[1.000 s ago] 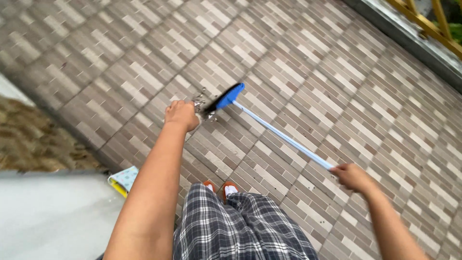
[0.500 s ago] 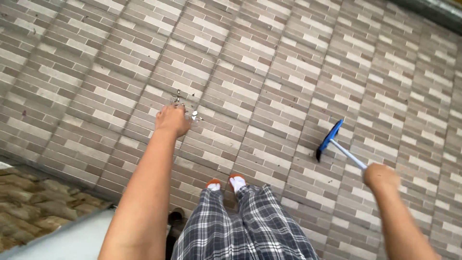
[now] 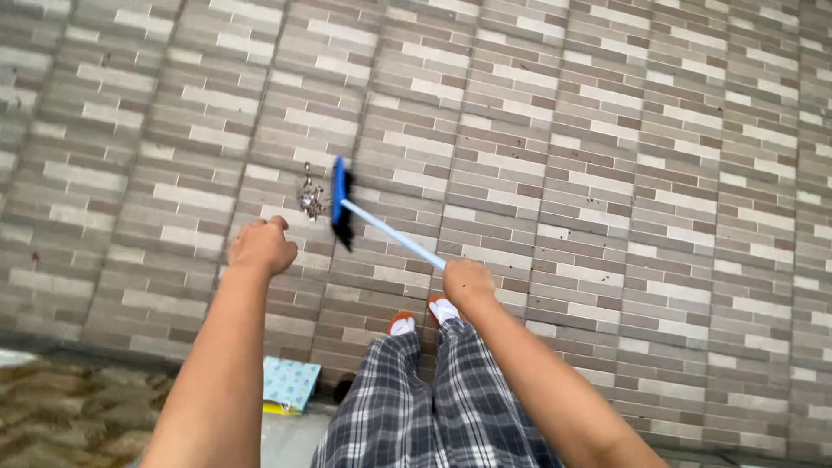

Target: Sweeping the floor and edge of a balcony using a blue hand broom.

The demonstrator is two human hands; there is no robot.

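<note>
So the broom (image 3: 342, 201) has swung back across since half a second ago: it was way out to the right then, and now its blue head sits just beside the little pile of debris (image 3: 310, 201), on the right of it, near the middle of the tiled floor (image 3: 607, 173). The right hand (image 3: 466, 282) is closed around the lower end of the pale blue handle, fingers wrapped tight on it, which looks like a one-handed grip that lets the long stick pivot while the bristles drag low. The left hand (image 3: 262, 244) holds nothing, fingers curled loosely into a half fist, hovering a bit short of the pile. Materials wise: the broom head is hard blue plastic with dark bristles underneath, the handle a thin smooth tube. The floor is matte brick-pattern tile in grey and tan strips, speckled with dirt. The debris looks like small shiny and dry scraps, too small to tell exactly. Plaid trousers (image 3: 416, 407) and orange-and-white shoes (image 3: 425, 316) below, plus a light blue patterned bag (image 3: 289, 383) near the left edge.
</note>
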